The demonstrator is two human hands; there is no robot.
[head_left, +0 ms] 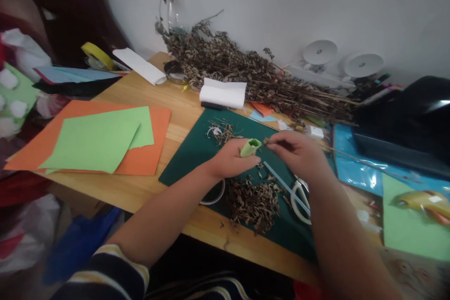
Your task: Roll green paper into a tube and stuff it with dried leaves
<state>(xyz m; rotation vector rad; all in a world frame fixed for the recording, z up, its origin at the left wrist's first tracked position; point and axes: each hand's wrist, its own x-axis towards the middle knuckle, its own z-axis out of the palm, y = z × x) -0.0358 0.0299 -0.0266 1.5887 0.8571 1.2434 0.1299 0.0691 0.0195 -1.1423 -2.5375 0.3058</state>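
A: Largest first?
B: One dark green mat. On it, one heap of dried leaves.
A: Hands?
B: Two, above mat. Left hand curled round one green paper tube, mouth up. Right hand pinching one brown bit just beside tube; blurred, probably leaf.

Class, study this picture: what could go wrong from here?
The hollow green paper tube might crumple if the left hand squeezes hard.
The small brown piece pinched in the right hand could drop.
The loose leaf pile could scatter if an arm brushes it.
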